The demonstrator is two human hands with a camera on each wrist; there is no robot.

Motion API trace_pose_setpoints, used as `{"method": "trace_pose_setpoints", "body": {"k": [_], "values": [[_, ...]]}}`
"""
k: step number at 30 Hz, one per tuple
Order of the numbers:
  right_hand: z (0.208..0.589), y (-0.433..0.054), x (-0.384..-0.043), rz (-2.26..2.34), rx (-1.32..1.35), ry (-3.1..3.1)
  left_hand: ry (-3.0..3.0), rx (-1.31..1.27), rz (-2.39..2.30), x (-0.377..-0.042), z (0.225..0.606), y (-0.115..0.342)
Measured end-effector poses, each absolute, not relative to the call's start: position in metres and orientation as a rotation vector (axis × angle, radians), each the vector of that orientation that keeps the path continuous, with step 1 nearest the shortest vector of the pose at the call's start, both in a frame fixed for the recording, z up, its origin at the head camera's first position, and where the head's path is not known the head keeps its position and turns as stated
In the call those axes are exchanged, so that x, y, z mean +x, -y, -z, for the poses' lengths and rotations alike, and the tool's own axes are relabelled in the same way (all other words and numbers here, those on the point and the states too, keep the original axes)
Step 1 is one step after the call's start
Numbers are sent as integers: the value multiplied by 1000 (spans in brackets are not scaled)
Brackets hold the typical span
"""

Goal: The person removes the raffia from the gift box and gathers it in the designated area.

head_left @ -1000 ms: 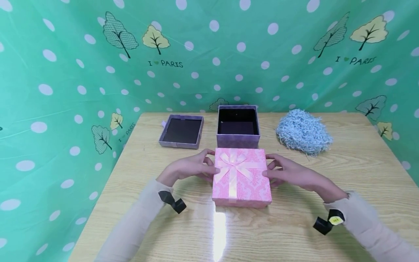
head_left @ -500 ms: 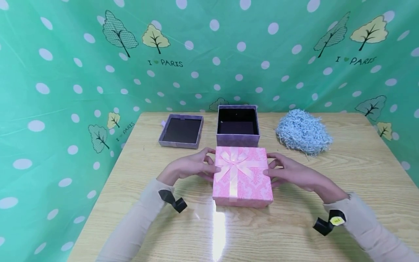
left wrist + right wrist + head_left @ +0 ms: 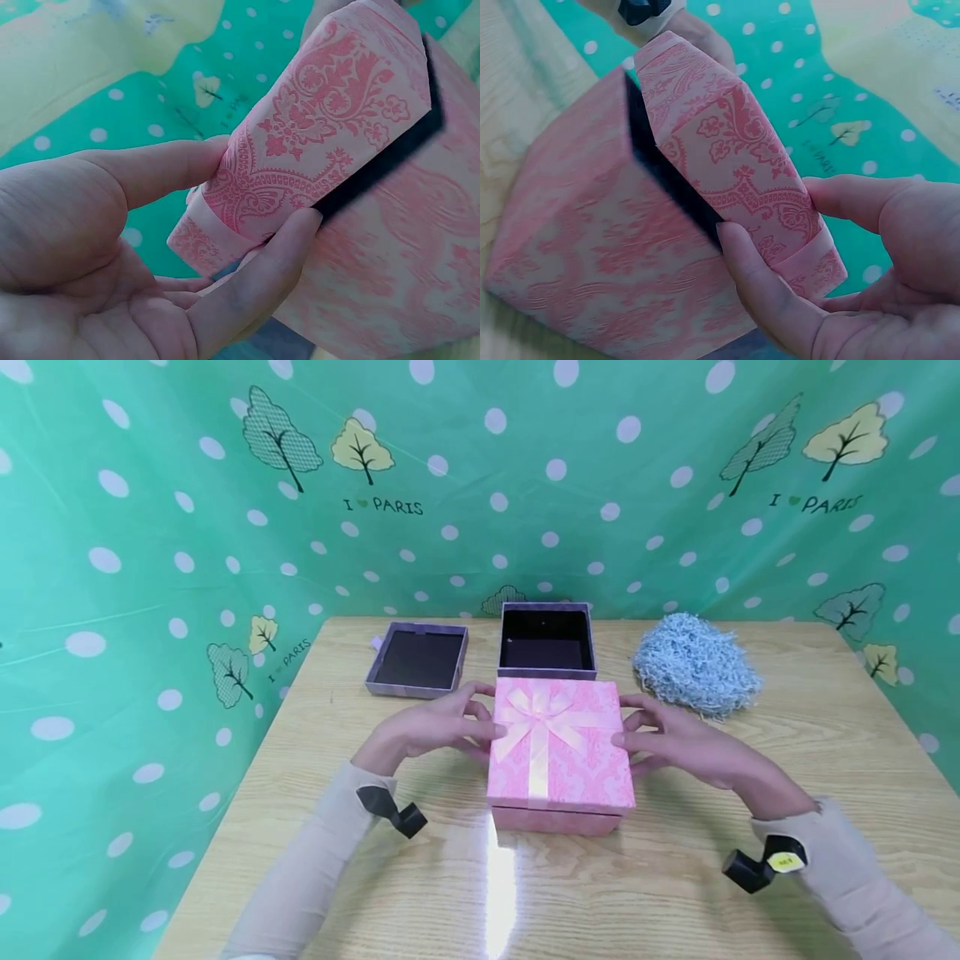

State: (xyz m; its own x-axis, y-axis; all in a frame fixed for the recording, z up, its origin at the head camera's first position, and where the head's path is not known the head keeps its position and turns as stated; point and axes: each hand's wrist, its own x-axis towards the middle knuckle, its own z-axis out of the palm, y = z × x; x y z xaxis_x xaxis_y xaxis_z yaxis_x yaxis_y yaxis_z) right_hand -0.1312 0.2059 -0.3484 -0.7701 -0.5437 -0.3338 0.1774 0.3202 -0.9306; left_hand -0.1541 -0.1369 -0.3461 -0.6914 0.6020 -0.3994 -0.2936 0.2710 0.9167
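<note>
Looks partway there to me: the pink lid (image 3: 588,772) is up off its base (image 3: 555,822), just below mid-frame — dark gap at the front and sides, but not clear yet. Left hand (image 3: 431,727) and right hand (image 3: 678,745) each pinch a side of the lid. Can't see what's in the base. Behind it the purple box (image 3: 547,674) shows its black inside, purple lid (image 3: 408,692) lying inner side up left of centre, blue shreds (image 3: 696,664) heaped right of centre — outside the boxes
</note>
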Motion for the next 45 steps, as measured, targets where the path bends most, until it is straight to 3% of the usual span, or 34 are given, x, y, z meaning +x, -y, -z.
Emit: {"method": "trace_pose_setpoints", "body": {"k": [16,28,45], "values": [[312,-197,-145,1539,-329,-2403,-2028,315,-1698,-170,313,133],[313,-182,-150,1839,-586,-2621,-2425,561,-1847,-177,316,134],[314,-147,-163,1964,-503,-2295,-2049,243,-2209,-184,313,166]]}}
